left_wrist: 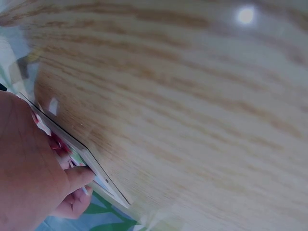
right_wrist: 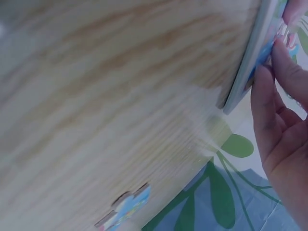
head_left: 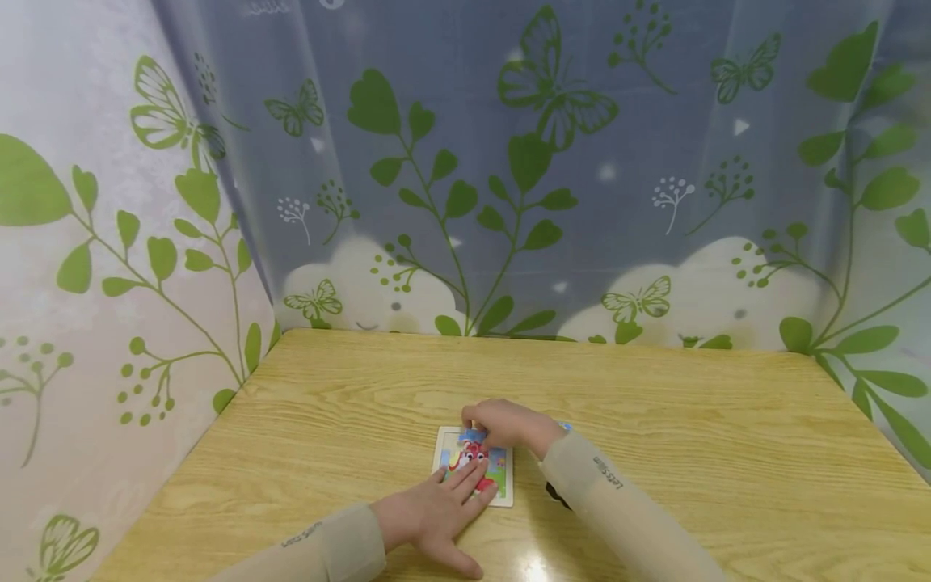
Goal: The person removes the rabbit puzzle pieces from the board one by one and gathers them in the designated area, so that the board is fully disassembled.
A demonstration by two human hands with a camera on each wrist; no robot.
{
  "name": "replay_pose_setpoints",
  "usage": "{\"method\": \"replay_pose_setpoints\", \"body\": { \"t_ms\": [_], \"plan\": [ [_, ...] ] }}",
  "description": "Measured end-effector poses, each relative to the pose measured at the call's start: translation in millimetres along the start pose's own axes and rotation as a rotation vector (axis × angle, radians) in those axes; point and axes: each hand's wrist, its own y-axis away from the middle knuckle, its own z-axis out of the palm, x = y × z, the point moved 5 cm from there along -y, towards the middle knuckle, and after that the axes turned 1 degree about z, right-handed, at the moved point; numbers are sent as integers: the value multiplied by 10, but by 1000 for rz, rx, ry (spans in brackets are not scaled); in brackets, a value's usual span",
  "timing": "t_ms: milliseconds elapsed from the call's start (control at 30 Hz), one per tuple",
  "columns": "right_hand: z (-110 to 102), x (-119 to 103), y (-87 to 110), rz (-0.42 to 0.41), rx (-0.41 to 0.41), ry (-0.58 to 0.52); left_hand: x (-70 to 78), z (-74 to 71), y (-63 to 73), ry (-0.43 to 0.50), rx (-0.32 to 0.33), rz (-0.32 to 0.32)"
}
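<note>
A small jigsaw puzzle in a pale tray point(head_left: 508, 495) lies on the table, its picture showing a red cartoon figure with big eyes. My left hand point(head_left: 435, 511) rests over its lower part with fingers spread, fingertips on the picture. At the tray's top edge my right hand point(head_left: 503, 422) pinches a blue puzzle piece point(head_left: 473, 437) between thumb and fingers, held tilted over the upper picture. In the right wrist view, the thumb and fingertips of the right hand point(right_wrist: 284, 113) meet right at the board point(right_wrist: 248, 62).
A loose blue puzzle piece point(right_wrist: 127, 207) lies on the wooden table point(head_left: 349, 396) to the right of the tray, mostly behind the right wrist in the head view. A curtain point(head_left: 465, 202) with leaves and butterflies hangs along the table's back edge.
</note>
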Motion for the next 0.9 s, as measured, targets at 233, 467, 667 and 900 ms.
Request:
{"method": "replay_pose_setpoints", "body": {
  "t_ms": [233, 467, 667, 900],
  "plan": [
    [-7, 2, 17, -38, 37, 6, -4, 3, 8, 16, 0, 11],
    [-19, -3, 16, -34, 57, 39, -3, -3, 7, 14, -3, 4],
    [-19, -3, 12, -33, 62, 44, 3, -3, 3, 2, -7, -1],
    [-55, 7, 24, -43, 76, 29, 15, -26, 14, -19, 17, 6]
  ]
}}
